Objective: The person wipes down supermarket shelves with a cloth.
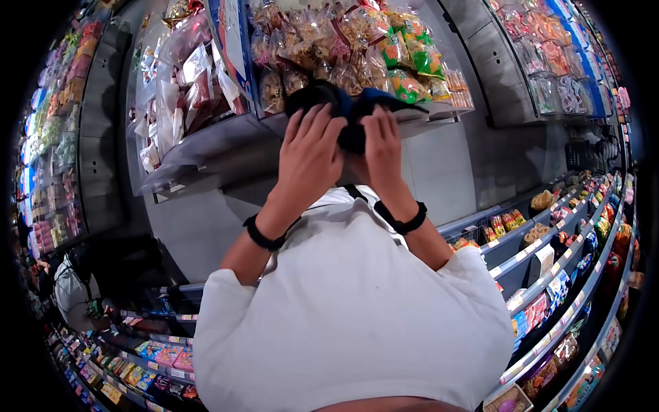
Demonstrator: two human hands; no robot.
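Observation:
In front of my chest, both hands are raised to a dark black-and-blue item point(351, 136) that looks like soft cloth; its exact kind is blurred and partly covered by my fingers. My left hand point(310, 154) has its fingers curled over the item's left part. On the other side, my right hand point(384, 147) pinches its right part, near a pointed black flap. A black band circles each wrist. Just beyond the item, clear bags of brown snacks point(309, 41) lie in a display bin, beside green-and-orange snack packs point(410, 58).
The display bin has a grey front ledge point(226, 141) close to my hands. White and dark-red packets point(195, 82) fill its left section. Shelves of packaged goods point(542, 254) curve along my right and behind me. Grey floor point(439, 161) shows between bin and shelves. A person point(72, 285) is at far left.

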